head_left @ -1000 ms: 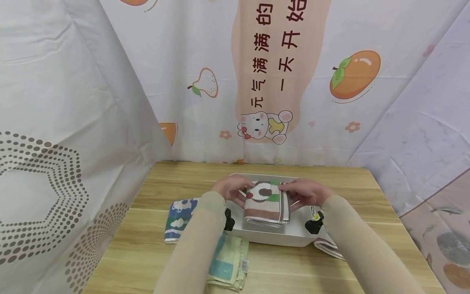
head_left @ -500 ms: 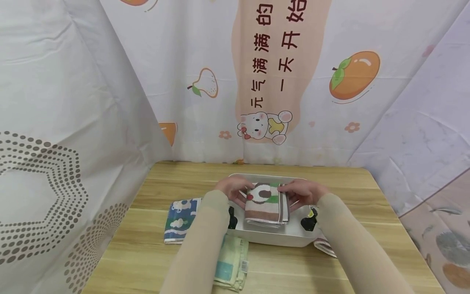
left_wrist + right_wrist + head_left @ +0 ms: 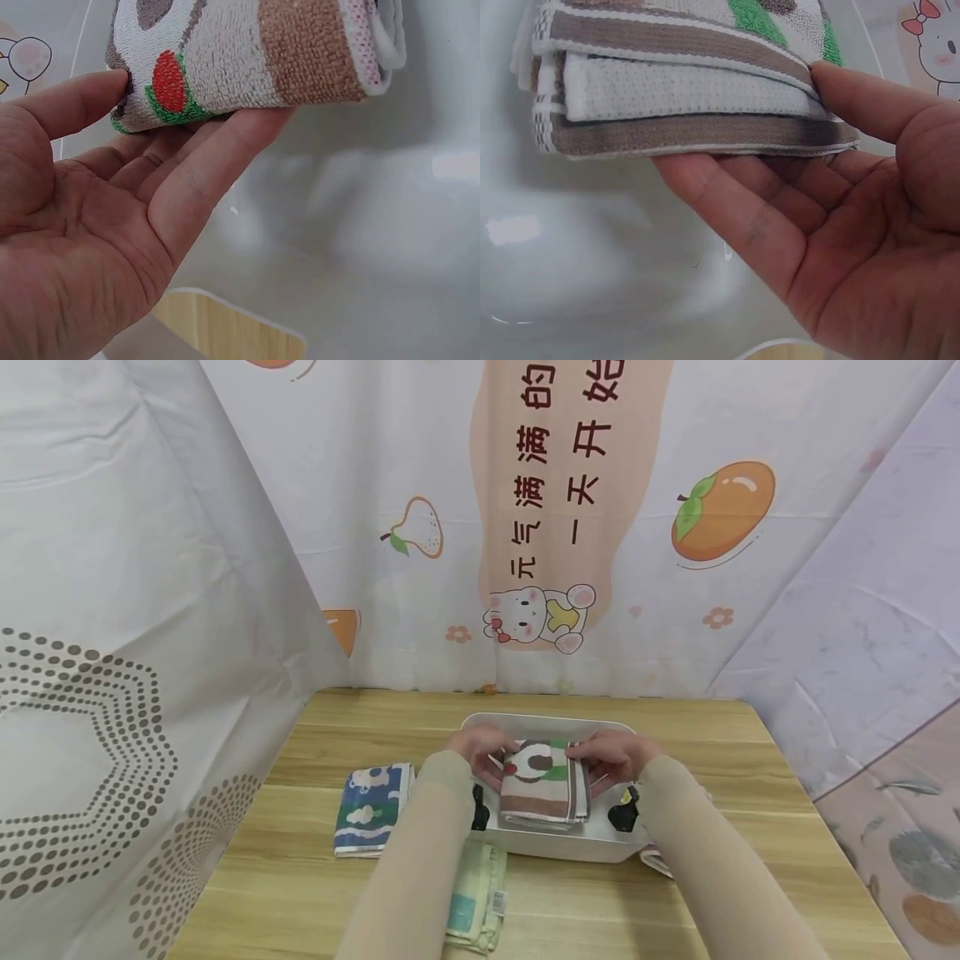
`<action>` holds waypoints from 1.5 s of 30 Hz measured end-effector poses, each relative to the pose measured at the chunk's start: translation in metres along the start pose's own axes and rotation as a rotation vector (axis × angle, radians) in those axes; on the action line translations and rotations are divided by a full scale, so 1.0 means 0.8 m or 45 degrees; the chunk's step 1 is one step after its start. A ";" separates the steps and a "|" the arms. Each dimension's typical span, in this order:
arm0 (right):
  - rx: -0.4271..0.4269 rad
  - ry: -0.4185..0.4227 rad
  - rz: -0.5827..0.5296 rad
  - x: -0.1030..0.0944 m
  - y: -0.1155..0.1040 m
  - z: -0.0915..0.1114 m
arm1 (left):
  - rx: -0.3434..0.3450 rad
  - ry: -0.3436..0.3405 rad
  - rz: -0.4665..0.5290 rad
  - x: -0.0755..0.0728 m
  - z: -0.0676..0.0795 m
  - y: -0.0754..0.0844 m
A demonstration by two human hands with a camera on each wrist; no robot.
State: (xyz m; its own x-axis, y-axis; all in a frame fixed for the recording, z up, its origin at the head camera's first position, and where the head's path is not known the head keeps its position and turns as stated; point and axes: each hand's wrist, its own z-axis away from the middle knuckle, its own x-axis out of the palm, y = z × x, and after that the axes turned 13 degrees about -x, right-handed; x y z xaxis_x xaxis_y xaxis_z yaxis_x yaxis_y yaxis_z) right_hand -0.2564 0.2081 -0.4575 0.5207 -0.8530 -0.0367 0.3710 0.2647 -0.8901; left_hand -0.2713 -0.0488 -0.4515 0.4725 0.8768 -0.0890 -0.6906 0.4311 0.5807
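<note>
A folded towel [image 3: 542, 789], brown, white and green with a red patch, is held level over the inside of a white basin [image 3: 540, 846]. My left hand [image 3: 483, 753] grips its left side, thumb on top and fingers underneath, as the left wrist view shows. On the opposite side my right hand [image 3: 613, 754] pinches the towel's layered edge the same way. Both wrist views show the basin's smooth floor below, with a gap under the towel. The fingertips beneath the cloth are partly hidden.
Left of the basin lies a blue folded towel [image 3: 369, 810]. A pale yellow and teal towel [image 3: 480, 893] is in front, partly behind the left sleeve. Another towel's edge [image 3: 656, 860] shows by the right sleeve. A printed curtain hangs behind the wooden table [image 3: 585, 910].
Both hands have lowered slightly toward the basin with the towel between them, and the forearms have drawn a little closer together. The other towels stay where they were.
</note>
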 end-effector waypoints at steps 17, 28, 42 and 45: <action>0.067 0.087 0.093 0.013 0.012 -0.008 | 0.001 0.054 -0.068 0.007 -0.013 -0.008; 0.087 0.059 0.097 0.016 0.019 -0.014 | -0.009 0.083 -0.172 0.008 -0.016 -0.012; 0.080 0.012 0.155 0.023 0.020 -0.006 | -0.010 0.112 -0.234 0.012 -0.021 -0.011; 0.080 0.004 0.162 0.023 0.020 -0.006 | -0.014 0.111 -0.245 0.012 -0.021 -0.011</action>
State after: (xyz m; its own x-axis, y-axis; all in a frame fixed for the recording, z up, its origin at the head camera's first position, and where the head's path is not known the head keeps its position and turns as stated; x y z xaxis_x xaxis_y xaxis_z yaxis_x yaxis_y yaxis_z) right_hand -0.2447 0.1948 -0.4750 0.5641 -0.8122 -0.1486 0.3497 0.3980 -0.8481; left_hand -0.2701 -0.0402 -0.4711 0.5476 0.7928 -0.2675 -0.5980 0.5944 0.5377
